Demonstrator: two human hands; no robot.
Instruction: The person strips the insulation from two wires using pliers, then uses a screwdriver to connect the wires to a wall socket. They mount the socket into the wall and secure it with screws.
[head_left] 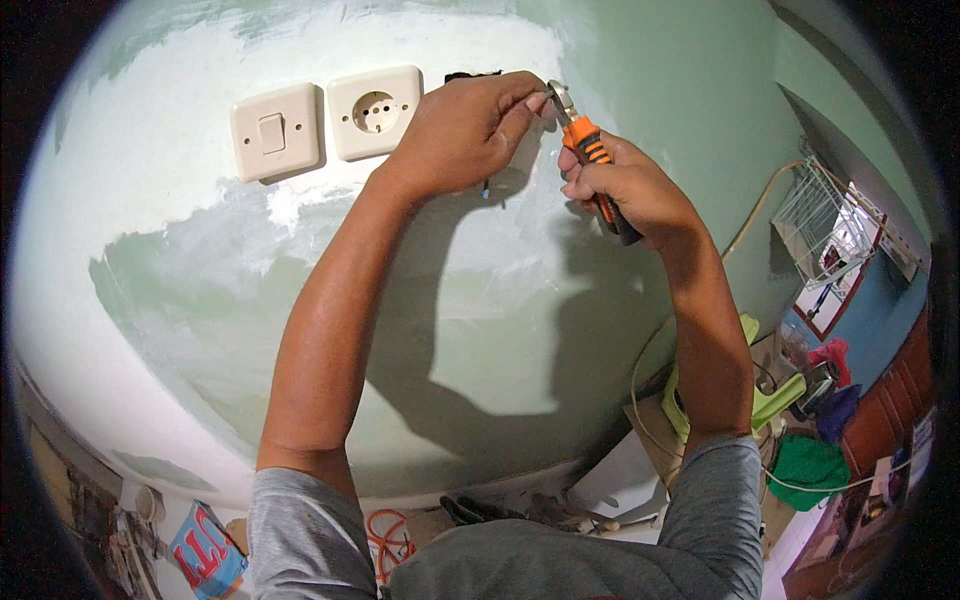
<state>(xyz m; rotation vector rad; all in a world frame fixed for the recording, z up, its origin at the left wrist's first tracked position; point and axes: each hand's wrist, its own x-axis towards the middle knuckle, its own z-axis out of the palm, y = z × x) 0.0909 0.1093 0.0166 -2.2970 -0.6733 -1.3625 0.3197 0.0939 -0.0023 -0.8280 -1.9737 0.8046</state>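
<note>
As we face the patched green wall [170, 280], our forearms [330, 330] stretch toward it

Where white and grey coats spread unevenly over the green, our arms cast broad shadows down the wall. Grey sleeves [308, 530] end near our elbows. Off to the right stand a lime-green chair [778, 402], partly covered by our right forearm, and, farther up, a white wire rack [815, 215]; a green bag [805, 470] sits near the chair. At lower left we see a blue and red packet [208, 552].

Our right hand [635, 185] is wrapped firmly around the orange and black handles of the pliers [588, 140], which tilt against the wall's right side, silver head uppermost. Our left hand [450, 135] has thumb and forefinger drawn together beside that head; whether they pinch a thin wire, we cannot tell at this size. Left of that hand are a cream socket plate [343, 122] and, beyond it, a cream switch plate [277, 132]. Behind its knuckles shows a dark opening [470, 76], partly hidden, and just below the hand a tiny blue tip [486, 188].
</note>
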